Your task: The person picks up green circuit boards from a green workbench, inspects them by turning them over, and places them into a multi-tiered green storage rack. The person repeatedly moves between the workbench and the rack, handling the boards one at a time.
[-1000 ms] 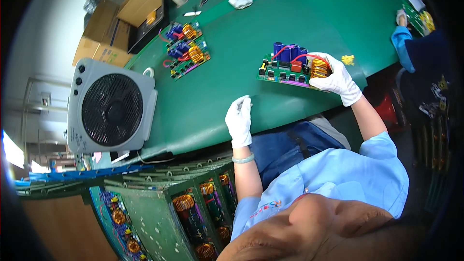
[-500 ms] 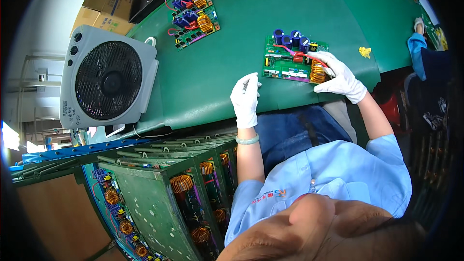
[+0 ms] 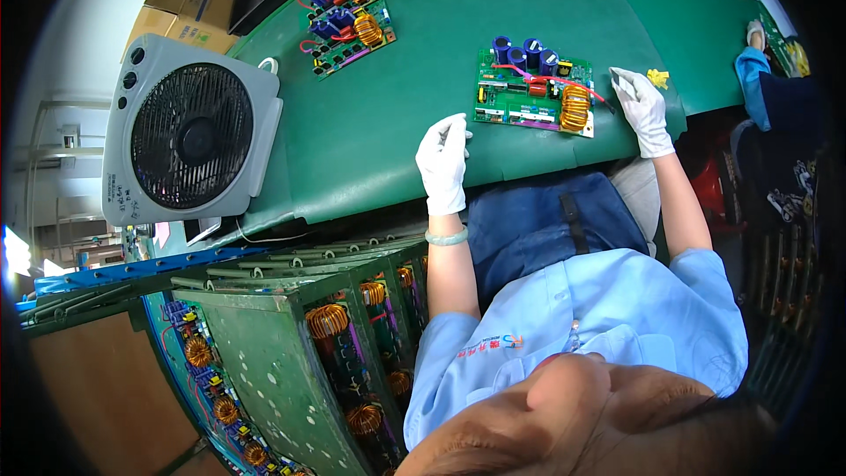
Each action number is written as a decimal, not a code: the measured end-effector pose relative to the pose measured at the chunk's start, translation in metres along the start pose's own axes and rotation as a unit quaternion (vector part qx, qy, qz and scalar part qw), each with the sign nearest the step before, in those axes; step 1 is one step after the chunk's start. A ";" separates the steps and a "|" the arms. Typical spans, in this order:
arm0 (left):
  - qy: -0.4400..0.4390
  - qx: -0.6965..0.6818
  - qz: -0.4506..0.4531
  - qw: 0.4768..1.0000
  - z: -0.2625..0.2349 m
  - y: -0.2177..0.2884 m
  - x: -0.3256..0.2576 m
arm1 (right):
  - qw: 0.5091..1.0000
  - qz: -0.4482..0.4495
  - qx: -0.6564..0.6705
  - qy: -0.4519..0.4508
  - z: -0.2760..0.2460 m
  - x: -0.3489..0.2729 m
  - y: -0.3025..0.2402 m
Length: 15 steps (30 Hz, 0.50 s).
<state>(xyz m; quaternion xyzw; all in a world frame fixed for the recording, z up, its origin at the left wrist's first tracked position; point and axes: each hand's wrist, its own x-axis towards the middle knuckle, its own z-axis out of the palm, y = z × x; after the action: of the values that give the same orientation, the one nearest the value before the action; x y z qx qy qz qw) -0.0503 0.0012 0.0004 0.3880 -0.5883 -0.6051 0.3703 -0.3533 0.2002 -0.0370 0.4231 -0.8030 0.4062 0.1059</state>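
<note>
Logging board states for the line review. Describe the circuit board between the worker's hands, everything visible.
The circuit board is a green rectangle lying flat, component side up, on the green bench mat. Blue cylindrical capacitors stand along its far edge, a copper-wound toroid coil sits at its right end, and a red wire runs across the middle. Small black and white parts fill the left. The gloved right hand is just past its right edge; contact cannot be told. The gloved left hand rests on the mat, apart from it.
</note>
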 end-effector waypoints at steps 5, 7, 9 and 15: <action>-0.003 0.002 -0.007 1.000 0.001 0.002 0.000 | 0.999 -0.028 -0.027 0.032 0.000 -0.001 -0.002; -0.006 0.001 -0.005 1.000 0.000 0.001 0.000 | 0.996 -0.050 -0.028 0.063 0.002 0.000 -0.006; -0.006 0.006 -0.003 1.000 0.004 0.003 0.000 | 0.997 -0.044 -0.033 0.063 0.001 0.001 -0.007; 0.005 0.008 -0.025 1.000 0.005 0.004 0.000 | 0.997 -0.061 -0.026 0.042 0.000 0.005 -0.010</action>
<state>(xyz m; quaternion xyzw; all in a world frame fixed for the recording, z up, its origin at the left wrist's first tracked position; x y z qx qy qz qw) -0.0554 0.0031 0.0043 0.4087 -0.5810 -0.6079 0.3548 -0.3484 0.1941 -0.0287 0.4506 -0.7810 0.3953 0.1755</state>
